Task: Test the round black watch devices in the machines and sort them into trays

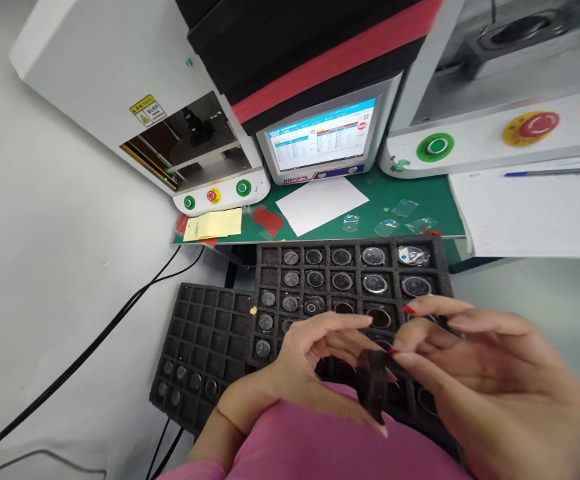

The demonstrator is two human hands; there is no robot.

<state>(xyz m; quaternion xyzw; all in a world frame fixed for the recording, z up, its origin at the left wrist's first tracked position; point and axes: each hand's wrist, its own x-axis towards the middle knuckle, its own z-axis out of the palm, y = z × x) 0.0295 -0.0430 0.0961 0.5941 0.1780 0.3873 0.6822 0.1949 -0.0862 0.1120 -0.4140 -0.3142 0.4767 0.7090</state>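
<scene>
Over the foam tray [270, 277], the left hand [290, 363] held a dark part [376, 383]; the right hand's [500, 387] fingers seemingly pinched its edge.

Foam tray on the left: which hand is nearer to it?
Left. The left hand is just right of that foam tray, forearm close by its edge; the right hand is farther right, beyond the left hand.

Looks like a factory test bench or electronics workshop to me: there's a lit monitor [323, 137] up at 12 o'clock, with button-studded machines [215, 193] at 11 and 1. Foam trays [343, 280] full of little round parts sit around 6 to 7 o'clock.
</scene>
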